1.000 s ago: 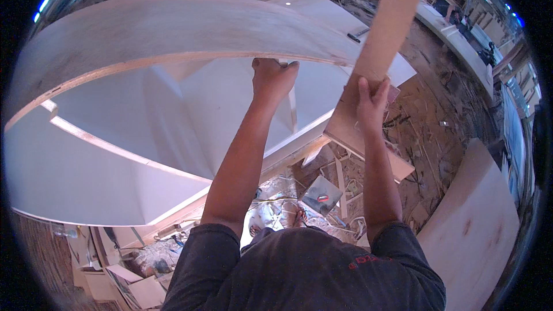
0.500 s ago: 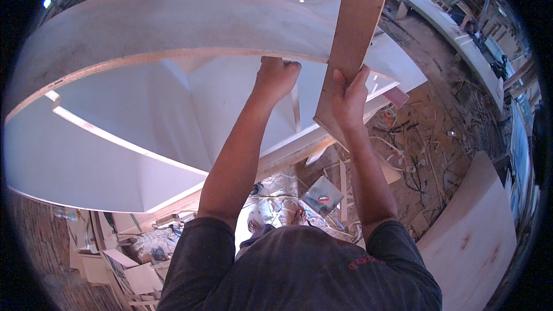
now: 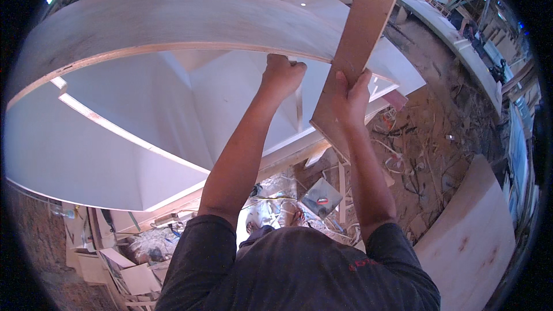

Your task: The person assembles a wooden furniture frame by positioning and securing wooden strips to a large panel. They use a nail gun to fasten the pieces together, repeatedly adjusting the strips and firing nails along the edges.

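Scrap-strewn floor [image 3: 438, 138] below curved plywood band [image 3: 173, 23], brown board [image 3: 357, 40].

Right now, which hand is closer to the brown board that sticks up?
The right hand: it grips the brown board near its lower end. The left hand is beside it, holding the edge of the curved panel.

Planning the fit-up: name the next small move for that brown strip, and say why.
Probably swing the brown strip flatter against the curved plywood band. The right hand holds its lower end while it crosses the band at an angle; the left hand grips the band's lower edge.
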{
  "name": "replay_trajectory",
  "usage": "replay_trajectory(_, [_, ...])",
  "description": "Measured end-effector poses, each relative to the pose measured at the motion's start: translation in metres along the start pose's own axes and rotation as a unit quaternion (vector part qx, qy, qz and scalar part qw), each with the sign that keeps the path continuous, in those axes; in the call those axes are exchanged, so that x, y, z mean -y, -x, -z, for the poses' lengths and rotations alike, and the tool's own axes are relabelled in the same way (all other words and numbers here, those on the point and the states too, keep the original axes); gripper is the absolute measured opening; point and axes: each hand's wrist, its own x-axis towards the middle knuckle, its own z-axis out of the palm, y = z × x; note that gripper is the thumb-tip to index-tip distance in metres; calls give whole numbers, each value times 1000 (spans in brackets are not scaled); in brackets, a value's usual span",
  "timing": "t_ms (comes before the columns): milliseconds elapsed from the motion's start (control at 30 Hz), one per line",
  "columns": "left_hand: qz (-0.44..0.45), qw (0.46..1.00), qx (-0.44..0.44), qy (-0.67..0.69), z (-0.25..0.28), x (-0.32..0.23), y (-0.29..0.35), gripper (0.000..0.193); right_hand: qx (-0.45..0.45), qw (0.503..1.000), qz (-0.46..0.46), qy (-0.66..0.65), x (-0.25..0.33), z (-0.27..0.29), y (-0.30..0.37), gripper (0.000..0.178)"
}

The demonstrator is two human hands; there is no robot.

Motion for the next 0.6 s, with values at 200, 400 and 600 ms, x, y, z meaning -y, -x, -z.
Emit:
replay_trajectory(200, [-93,995,26,28,7,30,27,105,47,998,4,34,21,-15,44,40])
replay_trajectory(400, [-97,989,94,61,13,68,61,112,24,997,-3,78,40,-33,53,33])
replay_trajectory(600, [-71,991,104,49,13,106,82,107,-11,999,13,29,50,-47,60,38])
